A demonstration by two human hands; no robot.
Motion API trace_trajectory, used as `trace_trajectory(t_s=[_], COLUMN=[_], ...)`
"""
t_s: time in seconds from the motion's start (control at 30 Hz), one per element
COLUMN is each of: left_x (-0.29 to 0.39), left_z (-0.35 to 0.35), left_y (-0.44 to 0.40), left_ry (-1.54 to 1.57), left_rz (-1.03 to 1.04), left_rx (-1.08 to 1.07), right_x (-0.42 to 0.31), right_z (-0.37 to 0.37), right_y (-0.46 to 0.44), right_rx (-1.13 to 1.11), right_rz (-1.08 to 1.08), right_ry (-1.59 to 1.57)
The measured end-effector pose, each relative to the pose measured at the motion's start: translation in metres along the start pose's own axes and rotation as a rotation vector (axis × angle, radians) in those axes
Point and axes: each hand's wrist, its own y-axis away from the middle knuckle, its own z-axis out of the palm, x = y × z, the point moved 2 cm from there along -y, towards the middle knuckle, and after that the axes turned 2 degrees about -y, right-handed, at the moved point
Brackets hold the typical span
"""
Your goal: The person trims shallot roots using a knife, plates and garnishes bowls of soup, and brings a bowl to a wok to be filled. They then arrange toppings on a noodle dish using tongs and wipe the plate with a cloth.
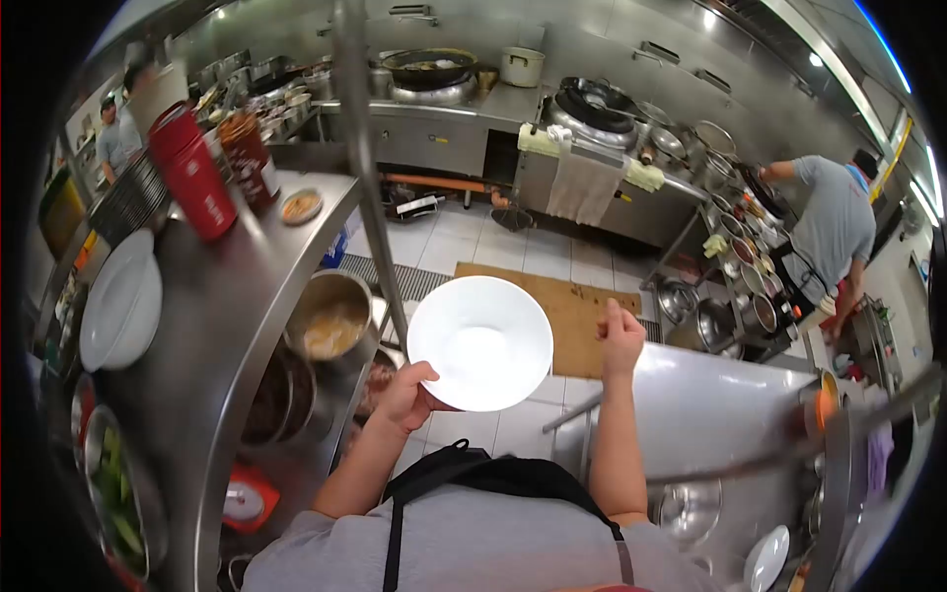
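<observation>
Left hand (pixel 404 397): gripping the white bowl (pixel 481 343), thumb over the near rim, fingers beneath. Bowl: wide, round, smooth, glossy; held before the torso (pixel 513 523), above the tiled floor (pixel 543 237). Sound handling, by judgement: rim level, weight borne from below, edge kept off the metal pole (pixel 360 148). Right hand (pixel 620 338): raised, fingers curled in, nothing visible held. Counter (pixel 187 414): dull steel. Canister (pixel 192 173): red, cylindrical. Mat (pixel 582 326): brown, flat, stained. Cloth (pixel 582 187): pale, draped. Wok (pixel 429 64): dark, broad.

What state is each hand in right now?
Left hand: holding the white bowl by its rim.
Right hand: closed, raised; nothing visible in it.
</observation>
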Motion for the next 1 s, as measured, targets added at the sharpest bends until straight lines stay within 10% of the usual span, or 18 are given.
trace_trajectory(t_s=[0.23, 0.6, 1.0], left_x=[0.032, 0.132, 0.276], left_z=[-0.008, -0.066, -0.15], left_y=[-0.163, -0.335, -0.523], left_ry=[0.007, 0.163, 0.234], left_rz=[0.109, 0.448, 0.579], left_rx=[0.127, 0.437, 0.684], right_x=[0.067, 0.206, 0.377], right_z=[0.047, 0.293, 0.388], right_y=[-0.194, -0.365, -0.629], right_rx=[-0.043, -0.815, -0.697], right_rz=[-0.035, 0.225, 0.404], right_ry=[-0.048, -0.042, 0.26])
